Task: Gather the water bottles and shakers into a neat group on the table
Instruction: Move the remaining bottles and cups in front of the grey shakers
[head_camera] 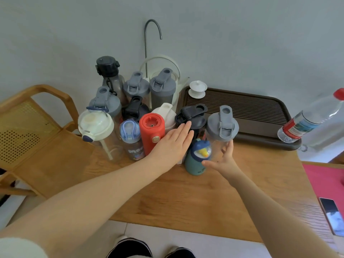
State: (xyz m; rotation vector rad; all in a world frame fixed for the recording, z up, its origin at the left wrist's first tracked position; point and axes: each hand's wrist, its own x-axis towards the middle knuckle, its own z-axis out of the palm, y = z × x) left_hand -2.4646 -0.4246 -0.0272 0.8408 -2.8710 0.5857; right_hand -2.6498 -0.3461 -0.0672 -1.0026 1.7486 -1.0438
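Several bottles and shakers stand bunched at the back left of the wooden table (pixel 195 202). Among them are a red bottle (pixel 151 131), a clear bottle with a white lid (pixel 95 125), a black-lidded shaker (pixel 192 116) and a small teal child's bottle (pixel 198 158). My left hand (pixel 172 144) lies flat with fingers together, between the red bottle and the black-lidded shaker. At the right end of the group, a clear shaker with a grey lid (pixel 222 125) is wrapped by the spread fingers of my right hand (pixel 222 159), low on its body.
A dark slatted tea tray (pixel 242 107) with a small white lidded cup (pixel 197 88) lies to the right. A plastic water bottle with a red cap (pixel 312 120) leans at the far right. A phone (pixel 331 215) rests near the right edge. A wooden chair (pixel 37 127) stands left.
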